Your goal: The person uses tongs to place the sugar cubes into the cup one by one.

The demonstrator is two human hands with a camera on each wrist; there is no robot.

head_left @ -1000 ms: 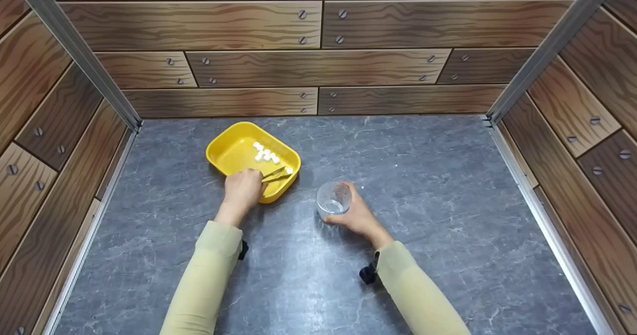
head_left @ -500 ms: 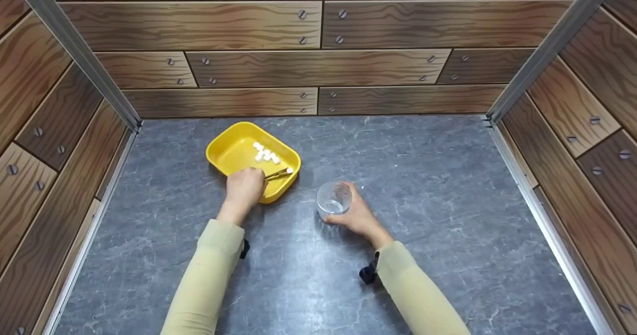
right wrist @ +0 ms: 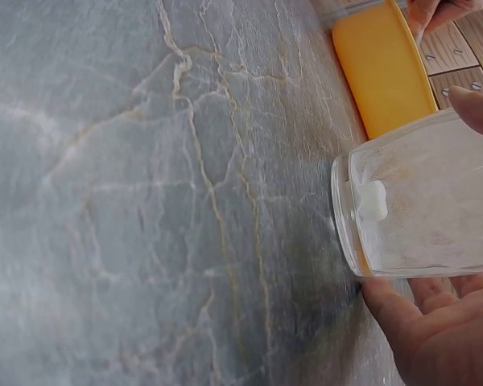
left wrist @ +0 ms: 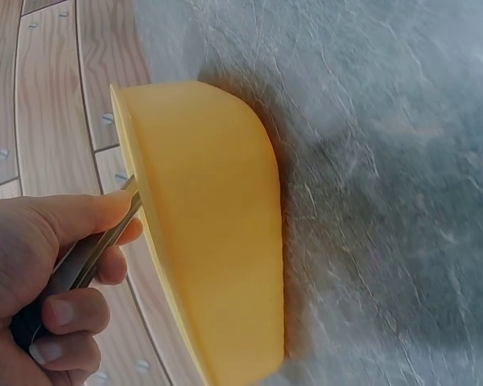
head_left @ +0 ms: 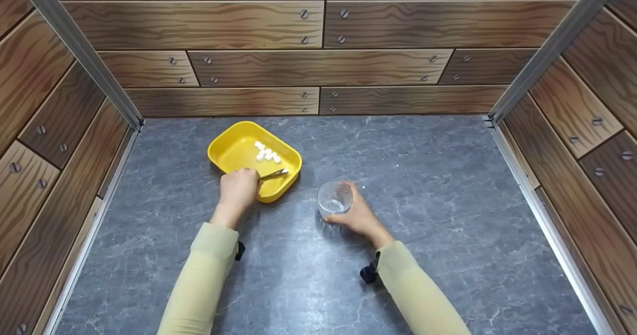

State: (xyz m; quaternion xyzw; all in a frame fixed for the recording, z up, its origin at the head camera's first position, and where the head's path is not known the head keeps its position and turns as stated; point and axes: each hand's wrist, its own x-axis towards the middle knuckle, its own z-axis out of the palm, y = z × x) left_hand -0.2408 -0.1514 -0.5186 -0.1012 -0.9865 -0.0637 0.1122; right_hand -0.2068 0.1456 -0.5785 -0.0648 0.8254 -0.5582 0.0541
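In the head view my left hand (head_left: 240,188) grips tweezers (head_left: 272,175) over the near side of a yellow tray (head_left: 233,158). The tweezers' arms are pressed together, and a small white piece (head_left: 285,171) sits at their tips. Several more white pieces (head_left: 267,154) lie on the tray's floor farther back. To the right, my right hand (head_left: 361,216) holds a clear glass (head_left: 332,195) upright on the grey surface, thumb and fingers around its sides. Through its wall, the right wrist view shows a white lump (right wrist: 372,200) near the bottom. The tray's wall hides the tweezer tips in the left wrist view.
A grey marbled surface (head_left: 448,185) spreads around the tray and glass. Wood-patterned walls (head_left: 249,68) close it in at the back, left and right, with metal strips along the corners and side edges. The glass stands just right of the tray.
The tweezers' arms have come together at the white piece. My left hand has then shifted slightly left, and the piece has moved with the tips. My right hand and the glass stay put.
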